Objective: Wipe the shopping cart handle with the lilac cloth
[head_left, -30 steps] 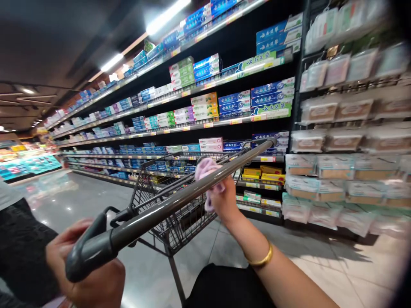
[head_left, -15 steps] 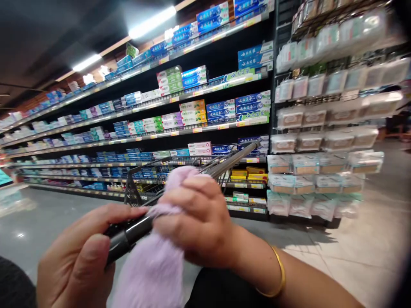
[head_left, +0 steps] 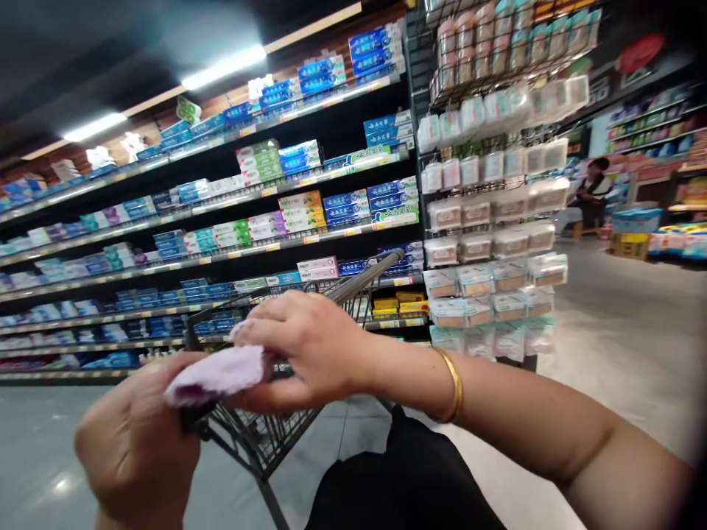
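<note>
My right hand, with a gold bangle on its wrist, is closed on a lilac cloth. The cloth lies over the dark handle of a shopping cart, hiding the bar beneath it. At the handle's left end, my left hand is wrapped round the bar, its knuckles towards me and its fingertips hidden. The cloth's near edge touches the left hand. Farther right, a grey bar of the cart slants up beyond my right hand.
Long shelves of toothpaste boxes run along the left and ahead. At their right end, a rack holds several hanging packs. A person sits in the background at right. Grey floor stretches along the right side.
The view has turned right and the shelves have shifted left. My right hand has rolled over, palm down, and the hanging cloth has come up onto the handle. The left hand has turned too.
</note>
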A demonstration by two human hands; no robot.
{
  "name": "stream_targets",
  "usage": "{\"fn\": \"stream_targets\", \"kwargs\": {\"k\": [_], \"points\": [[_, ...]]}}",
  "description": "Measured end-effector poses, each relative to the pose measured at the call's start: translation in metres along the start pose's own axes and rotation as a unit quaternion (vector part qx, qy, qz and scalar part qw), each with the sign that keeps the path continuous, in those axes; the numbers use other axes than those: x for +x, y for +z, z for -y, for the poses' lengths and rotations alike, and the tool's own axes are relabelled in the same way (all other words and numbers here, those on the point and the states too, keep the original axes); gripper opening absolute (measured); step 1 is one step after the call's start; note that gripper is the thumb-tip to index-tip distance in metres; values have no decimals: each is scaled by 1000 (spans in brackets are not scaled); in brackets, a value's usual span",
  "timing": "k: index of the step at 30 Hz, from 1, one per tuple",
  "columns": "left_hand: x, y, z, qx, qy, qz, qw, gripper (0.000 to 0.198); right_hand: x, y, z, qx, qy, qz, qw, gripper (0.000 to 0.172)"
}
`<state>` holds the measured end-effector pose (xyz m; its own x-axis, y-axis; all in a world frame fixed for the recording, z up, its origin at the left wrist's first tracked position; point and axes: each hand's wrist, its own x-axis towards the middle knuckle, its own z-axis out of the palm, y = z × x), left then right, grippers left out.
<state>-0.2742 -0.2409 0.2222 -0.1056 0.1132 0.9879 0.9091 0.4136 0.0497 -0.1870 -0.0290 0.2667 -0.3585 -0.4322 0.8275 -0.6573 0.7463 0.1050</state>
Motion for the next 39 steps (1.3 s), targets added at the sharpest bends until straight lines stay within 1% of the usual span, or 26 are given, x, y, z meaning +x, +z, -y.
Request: {"fn": "stream_targets", "kwargs": {"k": [1,3,5,6,7,8,10,12,13,14,15,17,18,19,22,24,25,26,28,30,31,33,35,36,37,39], "points": [[1,0,-1,39,37,0,999,21,-1,-3,-6,-8,14,2,1000,33],[3,2,-6,101,92,-5,991,27,-2,-7,-18,-34,75,6,997,33],[6,3,-9,113,104,-7,988,32,-2,-7,-23,-67,145,-3,987,32],[7,3,-10,115,110,-6,987,32,-1,-4,-22,-80,161,-12,984,31],[7,3,-11,117,116,-12,986,30,-1,-1,-18,-87,159,-21,983,29],[7,3,-11,123,124,-18,984,28,-2,2,-14,-87,138,-31,986,27],[5,2,-11,135,134,-34,981,24,-5,6,-11,-70,56,-38,995,25],[2,1,-12,138,126,-35,982,25,-12,5,-19,-54,-26,-24,998,24],[1,1,-13,137,119,-29,983,27,-16,2,-27,-54,-38,-22,998,23],[0,1,-14,135,110,-26,984,29,-20,-1,-35,-60,-25,-25,998,20],[0,2,-16,134,102,-27,985,30,-23,-5,-43,-74,26,-42,996,17],[0,4,-19,137,97,-35,985,27,-26,-8,-50,-105,139,-73,982,14],[1,7,-20,140,99,-41,984,25,-26,-7,-49,-112,167,-79,976,14],[3,9,-21,141,101,-40,984,23,-25,-6,-46,-113,166,-75,977,15],[10,20,-28,124,88,-37,988,25,-19,0,-38,-88,62,-53,993,19],[15,29,-36,91,57,-31,994,29,-17,-1,-44,-70,23,-39,997,18],[17,34,-40,72,44,-17,996,30,-18,-4,-50,-64,26,-33,997,16],[19,39,-44,59,37,-4,998,31,-18,-7,-57,-62,46,-30,997,15],[22,50,-52,41,25,36,998,37,-19,-15,-66,-71,111,-42,990,14],[24,63,-60,32,11,34,999,43,-20,-20,-65,-72,150,-59,984,15],[24,69,-63,36,8,30,999,43,-21,-22,-63,-64,143,-61,986,15],[27,81,-71,49,19,22,998,44,-25,-26,-61,-25,92,-52,994,16],[29,92,-80,59,30,20,998,43,-31,-31,-69,17,61,-41,997,16],[30,97,-85,60,31,25,997,42,-34,-35,-78,30,71,-36,996,16],[31,103,-90,60,29,30,997,42,-38,-39,-88,31,100,-35,994,17],[32,112,-98,62,25,48,997,41,-44,-46,-107,-19,205,-50,977,15]]}}
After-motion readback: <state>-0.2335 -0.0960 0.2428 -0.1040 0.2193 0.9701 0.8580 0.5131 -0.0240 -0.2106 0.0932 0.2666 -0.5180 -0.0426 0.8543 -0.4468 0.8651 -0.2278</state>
